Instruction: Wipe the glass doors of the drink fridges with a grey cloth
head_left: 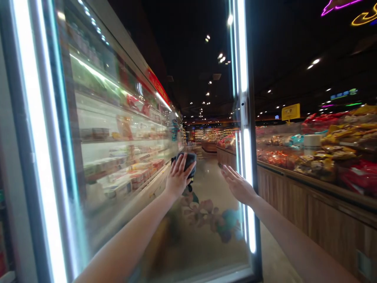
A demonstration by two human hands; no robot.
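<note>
My left hand lies with its fingers spread over a dark cloth, holding it flat against the glass door. The cloth is folded or bunched, and part of it sticks out past my fingertips. My right hand is stretched out flat with nothing in it, beside the door's lit frame edge. Whether its palm touches the glass cannot be made out. A faded flower decal shows on the lower glass, below both hands.
Left of the door, a bright light strip runs up the cabinet frame. Lit shelves with packaged goods line the left side, blurred. On the right stands a wood-panelled bin heaped with bagged goods. An aisle floor stretches ahead.
</note>
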